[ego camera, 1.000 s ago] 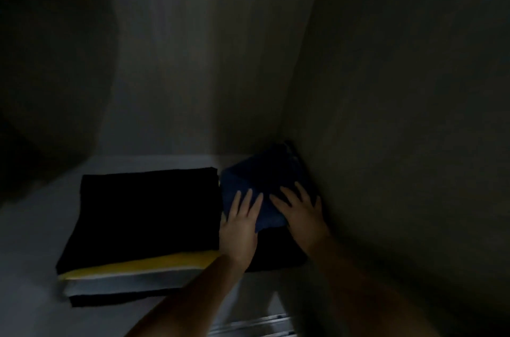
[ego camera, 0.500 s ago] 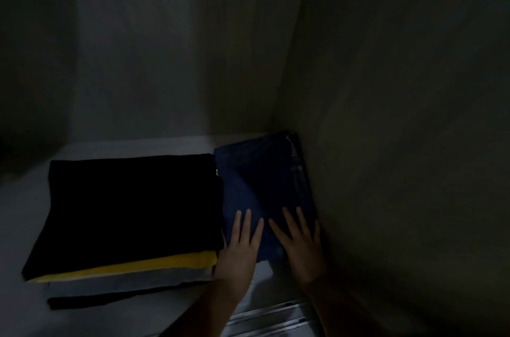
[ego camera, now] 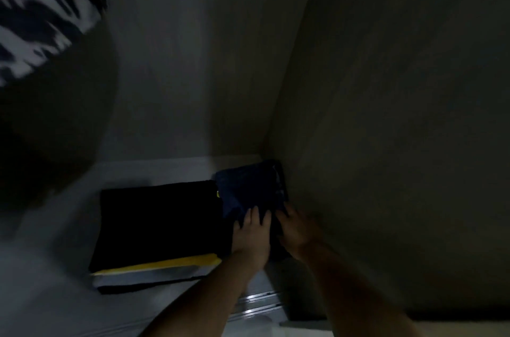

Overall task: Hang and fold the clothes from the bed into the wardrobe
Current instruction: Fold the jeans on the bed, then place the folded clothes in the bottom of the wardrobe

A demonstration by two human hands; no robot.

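While the light is very poor, a blurred black-and-white patterned cloth (ego camera: pixel 41 10) is seen hanging at upper left, with something dark below it that cannot be made out. On the wardrobe shelf (ego camera: pixel 55 240) a stack (ego camera: pixel 157 226) is lying: black on top, yellow, pale and black layers below. Just right of it, touching its edge, the folded jeans (ego camera: pixel 248 190) are tucked into the corner against the side wall (ego camera: pixel 386 115).

The left hand (ego camera: pixel 252 237) is laid on the near end of the jeans, fingers (ego camera: pixel 254 215) straight and slightly spread, pressing, nothing gripped. The right hand (ego camera: pixel 296 231) is set beside it, by the wall; its fingers seem flat on the cloth, though whether the tips are curled under the dark edge cannot be told.

Risks, as judged: if the jeans are pushed further, the far end may be bunched against the back corner and the fold lost. If the left hand is slid sideways, the stack may be nudged and its layers skewed. If the hands are lifted quickly, the stiff fold may spring open toward the rail (ego camera: pixel 259 306) at the shelf front.
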